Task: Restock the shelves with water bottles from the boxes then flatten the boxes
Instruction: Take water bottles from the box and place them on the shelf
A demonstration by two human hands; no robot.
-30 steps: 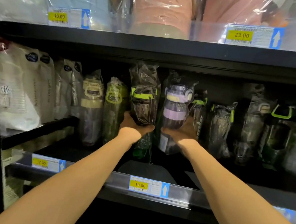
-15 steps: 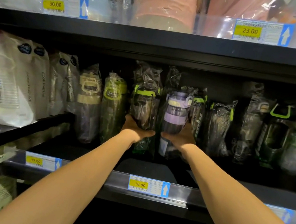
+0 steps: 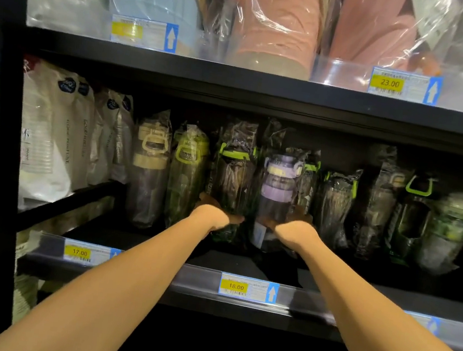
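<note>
Head view of a dark shop shelf (image 3: pixel 156 243), with two bare arms reaching in side by side.

The left hand (image 3: pixel 213 213) holds a dark green-lid bottle (image 3: pixel 232 181) low on its body. Its thumb is on the near side and its fingers wrap out of sight behind. The right hand (image 3: pixel 291 225) holds a purple bottle (image 3: pixel 275 199) the same way, just right of the first.

Both bottles are upright in crinkled clear wrap, in the middle of a row. A beige bottle (image 3: pixel 147 176) and a green bottle (image 3: pixel 186 175) stand to their left, and more wrapped bottles (image 3: pixel 334 209) stand to their right. Shadow hides whether the two held bottles touch the shelf.

White packs (image 3: pixel 50 133) stand far left. Pink goods (image 3: pixel 276 25) in plastic sit on the shelf above. A price tag (image 3: pixel 248 288) reading 18.00 is on the near rail below the hands. No boxes are in view.

The step in hand looks like setting these two bottles into the row. To do it well, lower each until its base sits flat. Push it far enough to line up with its neighbours, and turn the lid front to face near. The wrap is likely slippery and the bottles are tall, so release one hand at a time. Check that neither bottle leans on the next.
</note>
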